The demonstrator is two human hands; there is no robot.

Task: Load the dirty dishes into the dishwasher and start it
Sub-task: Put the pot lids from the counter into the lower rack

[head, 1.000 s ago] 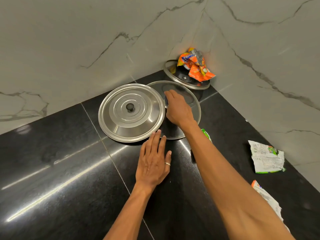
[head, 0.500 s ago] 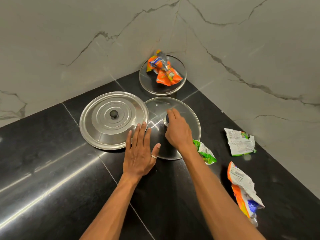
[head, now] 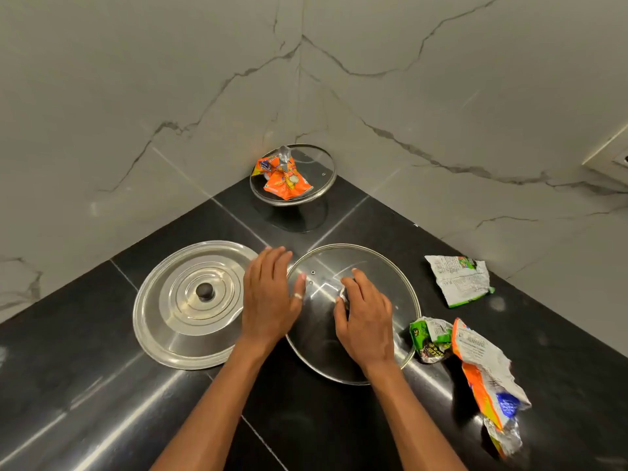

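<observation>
A glass lid [head: 384, 266] with a metal rim lies flat on the black counter [head: 85, 385]. My right hand [head: 365, 321] is on top of it, fingers curled round its knob at the centre. My left hand [head: 270, 297] lies flat with straight fingers over the gap between the glass lid's left rim and a steel lid [head: 190, 304], which has a black knob. A smaller glass lid [head: 316, 171] lies upside down in the far corner, holding an orange wrapper [head: 283, 180].
Marble walls meet in a corner behind the counter. Crumpled wrappers lie to the right: a white-green one [head: 458, 280], a green one [head: 430, 338], and an orange-white one [head: 486, 372]. A wall socket [head: 611, 158] is at the far right.
The view has tilted down and pulled back. My left hand slid forward between the two lids, and my right hand's fingers closed round the glass lid's knob.
</observation>
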